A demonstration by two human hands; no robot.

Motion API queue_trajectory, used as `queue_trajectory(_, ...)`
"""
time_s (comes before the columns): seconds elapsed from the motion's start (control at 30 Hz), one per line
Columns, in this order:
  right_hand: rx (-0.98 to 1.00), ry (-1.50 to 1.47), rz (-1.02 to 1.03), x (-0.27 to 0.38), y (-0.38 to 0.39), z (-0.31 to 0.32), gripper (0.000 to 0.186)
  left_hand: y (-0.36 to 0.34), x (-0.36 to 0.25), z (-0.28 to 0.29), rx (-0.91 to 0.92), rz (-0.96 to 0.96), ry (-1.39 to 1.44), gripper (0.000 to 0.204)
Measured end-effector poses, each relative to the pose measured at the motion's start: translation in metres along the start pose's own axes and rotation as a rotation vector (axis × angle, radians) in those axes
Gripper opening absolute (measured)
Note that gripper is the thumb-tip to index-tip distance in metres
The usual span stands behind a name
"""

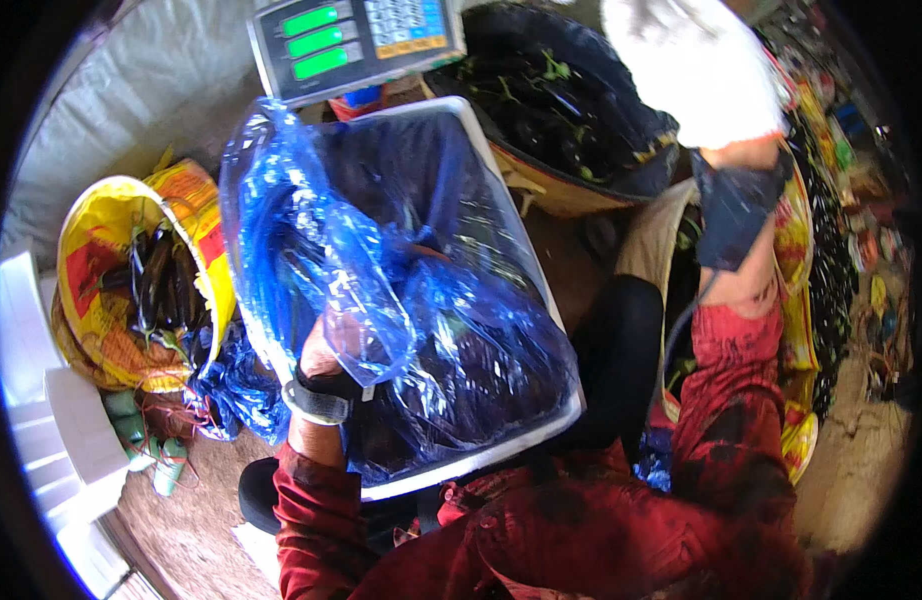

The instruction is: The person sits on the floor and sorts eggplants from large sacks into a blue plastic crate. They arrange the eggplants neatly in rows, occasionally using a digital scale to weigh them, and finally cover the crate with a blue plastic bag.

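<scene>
A white crate [573, 412] lined with a blue plastic bag [281, 215] stands in front of me. Dark, shiny shapes show through the film and cannot be told clearly. My left hand [328, 345] reaches in at the crate's left side, partly under the crumpled film, its fingers mostly hidden. A watch sits on that wrist. My right hand [696, 75], in a bright white glove, is raised at the upper right, by a big basket [541, 195] of eggplants [551, 110] with a black liner. Glare washes out its fingers, so any hold is unclear.
A digital scale display [356, 45] stands behind the crate. At left, a yellow-lined basket [71, 235] holds several eggplants, with blue netting [236, 385] beside it. White stacked plastic [76, 420] stands at the far left. Another basket with yellow lining [801, 440] is by my right arm.
</scene>
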State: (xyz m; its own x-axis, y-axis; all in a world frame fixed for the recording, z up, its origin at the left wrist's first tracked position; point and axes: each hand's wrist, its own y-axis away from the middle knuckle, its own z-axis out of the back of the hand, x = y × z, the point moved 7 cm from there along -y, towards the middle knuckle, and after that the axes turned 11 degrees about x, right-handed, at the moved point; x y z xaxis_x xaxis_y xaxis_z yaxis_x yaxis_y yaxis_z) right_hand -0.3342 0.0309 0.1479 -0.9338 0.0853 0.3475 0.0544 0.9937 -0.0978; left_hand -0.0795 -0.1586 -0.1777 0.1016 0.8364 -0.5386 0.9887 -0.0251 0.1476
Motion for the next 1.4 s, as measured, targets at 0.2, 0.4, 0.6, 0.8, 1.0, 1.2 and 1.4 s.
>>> queue_trajectory(0.2,-0.198,0.234,0.403,0.017,0.017,0.032,0.026,-0.010,-0.041,-0.119,0.167,-0.012,-0.882,0.067)
queue_trajectory(0.4,-0.269,0.341,0.426,0.014,0.027,0.029,0.025,0.017,-0.057,-0.276,0.060,-0.358,-1.967,0.079)
queue_trajectory(0.6,0.021,0.095,0.466,0.004,0.011,0.020,0.022,0.030,0.119,-0.306,0.623,0.543,-0.985,0.077)
queue_trajectory(0.8,0.169,0.014,0.352,0.004,0.002,0.016,0.017,0.036,0.233,-0.313,0.977,0.803,0.073,0.062)
queue_trajectory(1.0,-0.029,1.857,0.590,0.012,0.024,0.002,0.025,0.054,0.337,-0.293,1.198,0.694,-0.121,0.020)
queue_trajectory(1.2,-0.511,1.328,0.483,-0.004,0.029,0.052,0.022,0.071,0.356,-0.314,1.768,0.552,-0.946,0.032)
queue_trajectory(1.4,-0.362,1.349,0.196,-0.041,0.000,0.133,0.033,0.071,0.337,-0.354,1.913,0.427,-1.125,0.034)
